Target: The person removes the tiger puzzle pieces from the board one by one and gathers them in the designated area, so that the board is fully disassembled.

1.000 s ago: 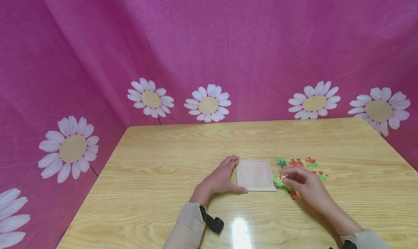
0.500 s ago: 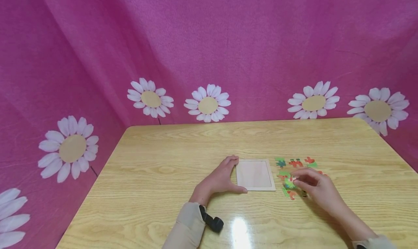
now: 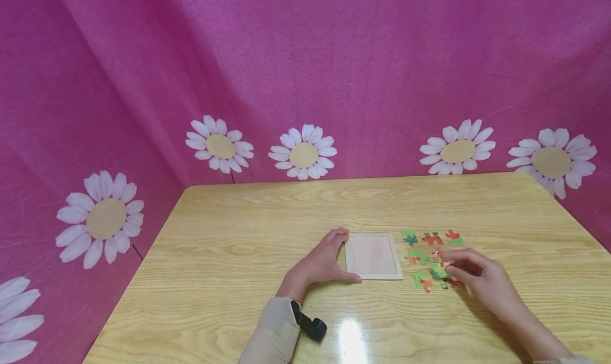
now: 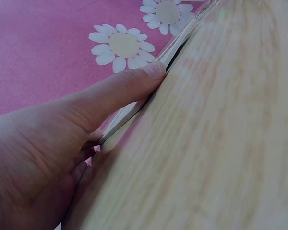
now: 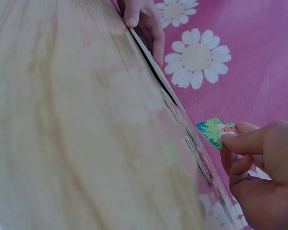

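My left hand (image 3: 322, 260) holds a square, pale wooden puzzle tray (image 3: 382, 276) by its left side, thumb on the near edge and fingers at the far corner. The tray lies flat with no pieces inside. Between thumb and fingers, my right hand (image 3: 489, 284) pinches a green puzzle piece (image 5: 210, 131) with blue and pinkish marks. In the head view that piece overlaps the loose ones to the right of the tray. Among these are a green-and-teal piece (image 3: 409, 237), a red piece (image 3: 432, 239) and a green-and-orange piece (image 3: 422, 281). My right fingers partly hide others.
A light wood-grain table (image 3: 248, 221) carries everything, with a bright reflection near its front. Behind and to the left hangs a magenta cloth (image 3: 305, 61) printed with white daisies. A black wrist strap (image 3: 312, 326) sits on my left sleeve.
My right hand has drawn to the right, away from the tray's right edge, with the puzzle piece still pinched. More loose pieces show now. The left hand and tray have stayed put.
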Demonstrator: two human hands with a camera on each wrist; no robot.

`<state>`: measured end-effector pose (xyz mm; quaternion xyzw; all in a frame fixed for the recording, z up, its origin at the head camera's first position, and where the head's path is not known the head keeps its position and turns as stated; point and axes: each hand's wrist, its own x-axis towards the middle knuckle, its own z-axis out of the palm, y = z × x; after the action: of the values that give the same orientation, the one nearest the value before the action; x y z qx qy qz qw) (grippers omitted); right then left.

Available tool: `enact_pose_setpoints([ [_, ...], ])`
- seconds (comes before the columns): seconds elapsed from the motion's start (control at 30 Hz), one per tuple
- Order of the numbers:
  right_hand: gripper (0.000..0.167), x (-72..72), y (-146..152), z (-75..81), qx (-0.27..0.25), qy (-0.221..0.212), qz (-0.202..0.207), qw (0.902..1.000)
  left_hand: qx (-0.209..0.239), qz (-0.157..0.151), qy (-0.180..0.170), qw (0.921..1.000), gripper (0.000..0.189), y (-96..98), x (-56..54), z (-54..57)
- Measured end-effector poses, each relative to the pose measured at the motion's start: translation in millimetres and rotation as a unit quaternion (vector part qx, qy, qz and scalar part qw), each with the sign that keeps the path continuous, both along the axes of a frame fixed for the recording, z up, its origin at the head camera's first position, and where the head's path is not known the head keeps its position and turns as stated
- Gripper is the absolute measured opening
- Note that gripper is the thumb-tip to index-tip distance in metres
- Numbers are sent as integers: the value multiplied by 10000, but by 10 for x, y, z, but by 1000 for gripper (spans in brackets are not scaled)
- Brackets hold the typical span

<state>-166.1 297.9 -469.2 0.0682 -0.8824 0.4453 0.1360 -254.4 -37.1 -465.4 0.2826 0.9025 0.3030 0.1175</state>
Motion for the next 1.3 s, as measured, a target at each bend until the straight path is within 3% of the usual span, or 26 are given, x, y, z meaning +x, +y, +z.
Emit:
enact_pose_setpoints([
  [0.47, 22, 65, 208, -41, 272, 119, -318, 9991, -99, 8, 10, 10000, 106, 2, -6, -7],
  [1.3, 22, 190, 539, -92, 250, -280, -608, 9974, -37, 39, 83, 10000, 106, 4, -5, -30],
])
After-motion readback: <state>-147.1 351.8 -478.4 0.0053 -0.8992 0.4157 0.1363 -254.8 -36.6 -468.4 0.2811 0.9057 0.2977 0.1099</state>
